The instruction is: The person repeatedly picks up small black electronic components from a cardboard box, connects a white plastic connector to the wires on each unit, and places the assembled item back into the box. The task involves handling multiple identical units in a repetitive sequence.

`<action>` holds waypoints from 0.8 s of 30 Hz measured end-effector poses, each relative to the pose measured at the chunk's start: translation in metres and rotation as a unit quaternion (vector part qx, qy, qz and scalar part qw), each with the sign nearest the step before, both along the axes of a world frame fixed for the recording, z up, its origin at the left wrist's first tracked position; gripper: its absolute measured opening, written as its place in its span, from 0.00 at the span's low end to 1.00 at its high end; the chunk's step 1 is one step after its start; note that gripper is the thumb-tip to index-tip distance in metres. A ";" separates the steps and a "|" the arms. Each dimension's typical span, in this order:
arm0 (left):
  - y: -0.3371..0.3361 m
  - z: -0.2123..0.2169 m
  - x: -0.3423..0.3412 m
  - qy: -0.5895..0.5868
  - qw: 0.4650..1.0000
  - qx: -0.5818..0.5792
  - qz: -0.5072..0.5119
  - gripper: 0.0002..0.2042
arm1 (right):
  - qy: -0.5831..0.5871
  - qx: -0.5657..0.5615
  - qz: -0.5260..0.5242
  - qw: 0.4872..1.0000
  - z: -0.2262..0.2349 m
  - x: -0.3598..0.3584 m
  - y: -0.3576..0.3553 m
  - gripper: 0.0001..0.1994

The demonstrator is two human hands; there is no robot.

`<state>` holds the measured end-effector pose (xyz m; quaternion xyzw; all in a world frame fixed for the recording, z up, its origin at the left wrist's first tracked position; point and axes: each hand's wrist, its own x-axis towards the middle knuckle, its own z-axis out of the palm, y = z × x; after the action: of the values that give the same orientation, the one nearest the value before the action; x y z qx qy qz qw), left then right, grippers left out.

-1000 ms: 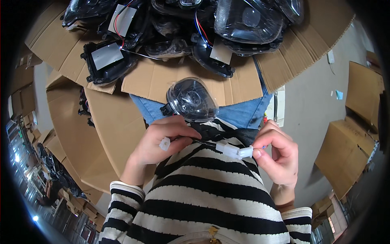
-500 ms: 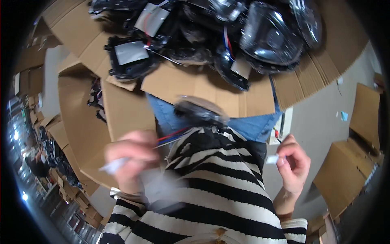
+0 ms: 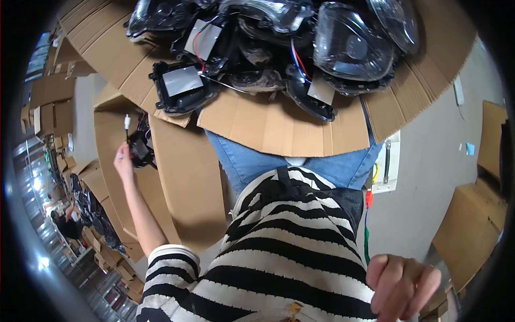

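My left hand [image 3: 124, 162] reaches into the open cardboard box [image 3: 188, 177] at the left, its fingers pinched on a thin black cable tipped with a white connector [image 3: 127, 123]. A dark lamp part [image 3: 141, 150] lies beside the fingers in that box; whether the cable joins it I cannot tell. My right hand [image 3: 403, 287] is at the lower right, beside my striped shirt, with curled fingers. Anything inside those fingers is hidden. Near it hangs a lead with a red connector [image 3: 369, 199] and a green part [image 3: 366, 241].
Clear-lensed vehicle lamps [image 3: 354, 48], some with silver labels and loose wires, are heaped on a cardboard sheet [image 3: 279, 126] over my knees. A white panel [image 3: 387, 161] with a black handle stands right of my knees. More cardboard boxes [image 3: 469, 225] stand at the far right.
The lamp part that was on my lap is gone from there. My left hand has moved forward and left into the box. My right hand has dropped lower; its white piece no longer shows.
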<state>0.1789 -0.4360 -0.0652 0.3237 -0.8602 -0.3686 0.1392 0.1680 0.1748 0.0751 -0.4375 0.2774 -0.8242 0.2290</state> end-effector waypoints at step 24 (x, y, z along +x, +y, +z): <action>0.275 0.038 -0.177 -0.249 0.663 -0.502 -0.496 0.18 | -0.180 -0.013 -0.180 0.967 0.018 0.021 -0.008 0.06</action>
<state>0.0015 -0.1608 -0.0275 -0.1904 -0.9507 0.1993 -0.1423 0.1887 0.1663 0.0931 -0.2275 0.2949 -0.9207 0.1168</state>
